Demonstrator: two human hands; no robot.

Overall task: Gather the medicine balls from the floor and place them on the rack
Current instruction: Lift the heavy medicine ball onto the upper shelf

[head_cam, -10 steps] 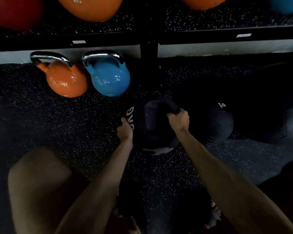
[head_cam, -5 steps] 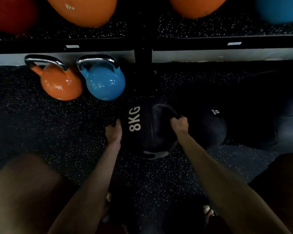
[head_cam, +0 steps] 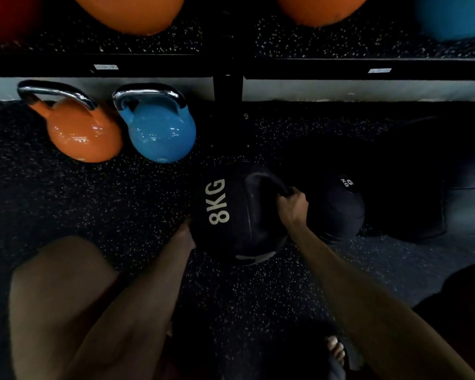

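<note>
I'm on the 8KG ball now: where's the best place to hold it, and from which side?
By its two sides, one hand each. The 8KG ball has an arched handle set into its right side, which the right hand grips from above; the left hand meets the opposite side, probably a matching handle, hidden here.

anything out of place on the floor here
Two black medicine balls are down at the floor, not on the rack: the 8KG ball, its handle gripped by the right hand, and a second ball beside it. Nothing looks damaged.
</note>
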